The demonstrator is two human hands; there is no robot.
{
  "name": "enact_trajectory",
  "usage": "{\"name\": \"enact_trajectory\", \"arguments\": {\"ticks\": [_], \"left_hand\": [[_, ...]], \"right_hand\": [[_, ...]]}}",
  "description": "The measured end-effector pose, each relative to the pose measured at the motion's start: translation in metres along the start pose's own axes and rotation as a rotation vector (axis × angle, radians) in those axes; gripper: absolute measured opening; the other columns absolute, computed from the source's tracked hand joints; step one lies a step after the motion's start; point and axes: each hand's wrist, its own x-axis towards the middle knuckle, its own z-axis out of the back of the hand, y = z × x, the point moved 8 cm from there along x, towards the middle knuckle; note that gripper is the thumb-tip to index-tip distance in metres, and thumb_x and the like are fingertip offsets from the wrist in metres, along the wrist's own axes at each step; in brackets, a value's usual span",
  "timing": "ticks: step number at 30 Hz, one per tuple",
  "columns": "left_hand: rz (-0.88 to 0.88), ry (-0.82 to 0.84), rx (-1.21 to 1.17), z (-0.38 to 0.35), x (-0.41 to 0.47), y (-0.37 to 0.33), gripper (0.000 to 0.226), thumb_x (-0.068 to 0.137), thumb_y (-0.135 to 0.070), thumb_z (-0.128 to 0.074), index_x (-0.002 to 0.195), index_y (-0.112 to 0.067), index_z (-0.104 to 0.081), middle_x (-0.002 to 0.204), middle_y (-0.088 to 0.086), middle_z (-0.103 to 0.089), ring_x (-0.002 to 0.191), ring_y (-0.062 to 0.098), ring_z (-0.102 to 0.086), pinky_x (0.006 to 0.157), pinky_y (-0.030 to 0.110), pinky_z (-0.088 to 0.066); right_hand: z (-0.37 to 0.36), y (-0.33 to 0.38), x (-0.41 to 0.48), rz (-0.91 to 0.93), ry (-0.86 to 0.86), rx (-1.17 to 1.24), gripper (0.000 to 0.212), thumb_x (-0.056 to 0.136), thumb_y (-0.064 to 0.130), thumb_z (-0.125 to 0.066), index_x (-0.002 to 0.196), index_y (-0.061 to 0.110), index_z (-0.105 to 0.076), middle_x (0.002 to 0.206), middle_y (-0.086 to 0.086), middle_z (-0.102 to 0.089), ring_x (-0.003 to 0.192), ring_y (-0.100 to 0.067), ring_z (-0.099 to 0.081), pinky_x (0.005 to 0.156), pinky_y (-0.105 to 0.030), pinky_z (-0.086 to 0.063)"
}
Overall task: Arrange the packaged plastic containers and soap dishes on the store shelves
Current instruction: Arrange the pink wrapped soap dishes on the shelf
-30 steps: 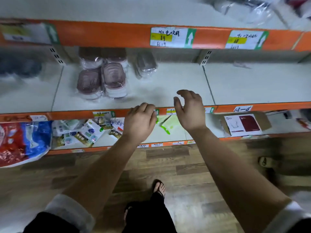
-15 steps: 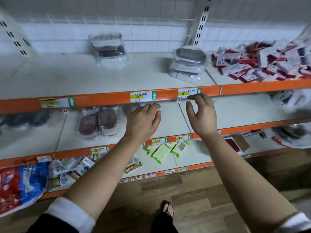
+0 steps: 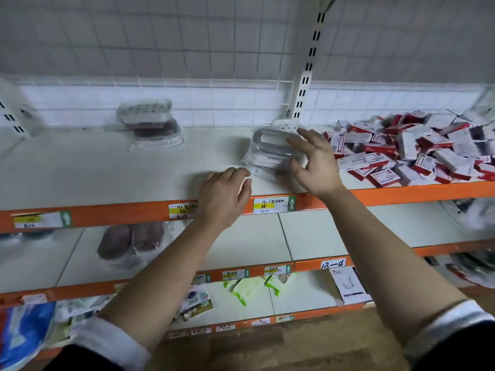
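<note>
A stack of clear, plastic-wrapped soap dishes (image 3: pixel 269 151) lies on the top shelf (image 3: pixel 107 167) near the upright post. My right hand (image 3: pixel 313 163) is spread over the stack's right side, fingers straight, touching or just above it. My left hand (image 3: pixel 223 198) hovers over the shelf's orange front edge just left of the stack, fingers loosely curled, holding nothing. A second wrapped stack, a clear dish over a dark one (image 3: pixel 150 124), sits further left at the back. Wrapped brown-lidded containers (image 3: pixel 131 241) lie on the middle shelf.
A heap of small red-and-white boxes (image 3: pixel 412 148) fills the top shelf right of the post (image 3: pixel 305 76). Price labels (image 3: pixel 273 204) line the orange edges. The lower shelf holds green items (image 3: pixel 249 286), a white box (image 3: pixel 348 285) and packets; a blue bag (image 3: pixel 21 333) sits bottom left.
The view has lifted from the lower shelves to the top shelf. Both hands have risen, and my right hand has come over the wrapped soap dish stack.
</note>
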Motion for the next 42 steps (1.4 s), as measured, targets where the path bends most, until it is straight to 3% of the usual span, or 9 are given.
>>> {"name": "enact_trajectory", "arguments": {"ticks": [3,9,15,18,21,25,29,36,42], "left_hand": [[0.021,0.004,0.005,-0.006,0.010,0.004,0.028,0.094,-0.025,-0.045,0.098,-0.009,-0.067,0.089,0.008,-0.070,0.078,0.034,-0.065,0.076,0.040,-0.048],[0.045,0.018,0.012,-0.016,0.020,0.014,0.022,0.091,-0.019,-0.046,0.091,-0.008,-0.065,0.086,0.006,-0.068,0.082,0.032,-0.063,0.081,0.042,-0.045],[0.057,0.028,-0.060,-0.027,0.035,0.019,0.012,0.084,-0.015,-0.051,0.080,-0.008,-0.060,0.075,0.003,-0.063,0.076,0.030,-0.060,0.076,0.042,-0.045],[0.022,0.039,-0.156,-0.036,0.047,0.019,0.017,0.083,-0.011,-0.058,0.097,-0.004,-0.065,0.099,0.010,-0.062,0.096,0.031,-0.060,0.086,0.041,-0.047],[-0.016,0.185,-0.232,-0.057,0.063,0.015,0.048,0.077,-0.003,-0.064,0.125,-0.007,-0.060,0.136,0.015,-0.050,0.129,0.033,-0.044,0.109,0.039,-0.036],[-0.042,0.404,-0.259,-0.085,0.084,0.010,0.068,0.075,0.001,-0.062,0.140,-0.016,-0.049,0.158,0.006,-0.028,0.148,0.023,-0.015,0.118,0.032,-0.018],[0.006,0.492,-0.320,-0.100,0.093,0.014,0.068,0.076,0.004,-0.062,0.139,-0.021,-0.053,0.156,0.004,-0.032,0.146,0.020,-0.025,0.116,0.032,-0.028],[-0.017,0.455,-0.145,-0.082,0.089,0.028,0.068,0.067,-0.042,-0.076,0.132,-0.036,-0.058,0.133,-0.001,-0.055,0.106,0.016,-0.034,0.096,0.031,-0.033],[0.131,0.330,-0.309,-0.057,0.066,0.041,0.061,0.066,-0.025,-0.087,0.123,-0.024,-0.066,0.110,-0.001,-0.047,0.100,0.013,-0.054,0.089,0.017,-0.036]], "right_hand": [[-0.014,-0.010,0.020,0.007,0.133,-0.010,0.055,0.078,0.023,-0.058,0.132,0.014,-0.060,0.146,-0.012,-0.047,0.140,-0.033,-0.032,0.118,-0.037,-0.021],[-0.020,-0.019,0.036,0.068,0.130,0.157,0.044,0.073,0.004,-0.073,0.116,0.009,-0.065,0.118,-0.006,-0.052,0.111,-0.021,-0.053,0.096,-0.023,-0.041],[0.003,-0.033,0.026,-0.005,-0.105,0.258,0.039,0.067,0.023,-0.068,0.102,0.007,-0.071,0.106,-0.007,-0.056,0.102,-0.023,-0.058,0.091,-0.043,-0.049],[0.015,-0.050,0.013,-0.095,-0.208,0.260,0.042,0.066,0.031,-0.067,0.102,0.009,-0.072,0.108,-0.008,-0.055,0.103,-0.030,-0.057,0.090,-0.052,-0.048],[0.026,-0.061,-0.002,-0.163,-0.288,0.281,0.040,0.068,0.029,-0.070,0.103,0.009,-0.072,0.112,-0.011,-0.053,0.107,-0.032,-0.056,0.087,-0.057,-0.048],[0.037,-0.066,-0.022,-0.183,-0.362,0.232,0.034,0.072,0.030,-0.069,0.099,0.009,-0.071,0.108,-0.011,-0.053,0.103,-0.029,-0.056,0.089,-0.049,-0.049],[0.045,-0.074,-0.044,-0.208,-0.446,0.248,0.028,0.073,0.024,-0.071,0.093,0.005,-0.067,0.103,-0.009,-0.053,0.096,-0.017,-0.055,0.088,-0.018,-0.044],[0.055,-0.076,-0.072,-0.202,-0.544,0.211,0.033,0.075,0.030,-0.071,0.095,0.004,-0.065,0.106,-0.011,-0.052,0.103,-0.031,-0.054,0.091,-0.045,-0.047],[0.049,-0.058,-0.084,-0.208,-0.536,0.255,0.031,0.076,0.024,-0.074,0.099,0.004,-0.067,0.108,-0.011,-0.053,0.107,-0.031,-0.053,0.089,-0.052,-0.048]]}}
